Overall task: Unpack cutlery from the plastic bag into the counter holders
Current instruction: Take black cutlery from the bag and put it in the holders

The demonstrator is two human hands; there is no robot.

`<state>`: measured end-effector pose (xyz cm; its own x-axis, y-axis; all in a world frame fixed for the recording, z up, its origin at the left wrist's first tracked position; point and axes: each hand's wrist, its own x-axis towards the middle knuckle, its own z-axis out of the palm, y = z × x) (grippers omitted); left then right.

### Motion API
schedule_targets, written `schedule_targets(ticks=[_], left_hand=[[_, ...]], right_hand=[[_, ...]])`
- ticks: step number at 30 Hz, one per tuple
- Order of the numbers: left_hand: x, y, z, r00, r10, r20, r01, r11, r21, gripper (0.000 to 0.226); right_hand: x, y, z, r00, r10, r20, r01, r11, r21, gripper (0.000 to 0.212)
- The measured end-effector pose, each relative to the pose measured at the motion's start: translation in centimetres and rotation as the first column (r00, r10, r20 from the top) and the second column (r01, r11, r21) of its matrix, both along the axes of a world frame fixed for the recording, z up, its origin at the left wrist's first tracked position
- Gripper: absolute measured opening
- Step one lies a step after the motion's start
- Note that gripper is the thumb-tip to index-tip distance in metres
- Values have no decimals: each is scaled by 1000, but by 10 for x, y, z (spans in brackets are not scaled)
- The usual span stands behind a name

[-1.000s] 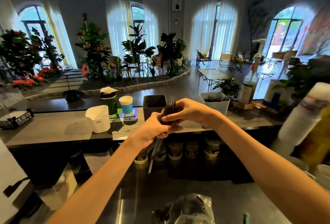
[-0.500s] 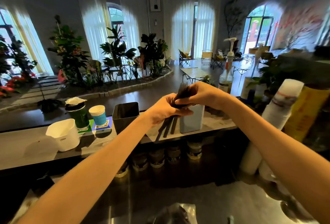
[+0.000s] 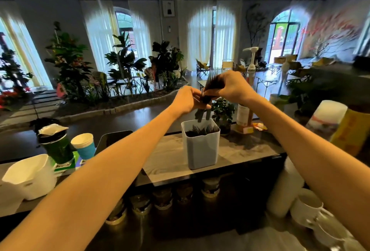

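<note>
A bundle of black forks (image 3: 210,92) is held upright above the counter, gripped near its top by the right hand (image 3: 230,88) and steadied at mid-length by the curled fingers of the left hand (image 3: 188,100). The white holder (image 3: 201,146), already part-filled with dark cutlery, stands directly below the grip, in line with the bundle's long axis; the handle ends hang just above its rim, so a straight lowering appears to be called for.

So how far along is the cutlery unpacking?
Partway. The pale holder already has dark cutlery in it. Both hands, left hand and right hand, grip a bundle of black forks just above it, handles down. Lowering them in remains; the bag is out of view.
</note>
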<state>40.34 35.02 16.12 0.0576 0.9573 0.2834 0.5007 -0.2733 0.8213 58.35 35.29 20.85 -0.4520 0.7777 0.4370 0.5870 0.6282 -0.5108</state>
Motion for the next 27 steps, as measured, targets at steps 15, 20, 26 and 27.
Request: schedule_targets(ticks=[15,20,26,27], left_hand=[[-26,22,-63,910,156,-385,-138,988,74,21],[-33,11,-63,899,156,-409,-131,988,87,21],[-37,-44,-71,920,166,-356,-117,981,154,18],[-36,-62,-75,929,143,-342,-95,984,153,18]], right_hand=[[-16,57,-106,972,87,218,-60,990,-126,58],[-17,40,-117,958,95,270,-82,995,-58,36],[-3,-26,-135,990,-32,-138,28,999,-32,23],[0,-44,-142,978,-42,-203,30,998,-63,19]])
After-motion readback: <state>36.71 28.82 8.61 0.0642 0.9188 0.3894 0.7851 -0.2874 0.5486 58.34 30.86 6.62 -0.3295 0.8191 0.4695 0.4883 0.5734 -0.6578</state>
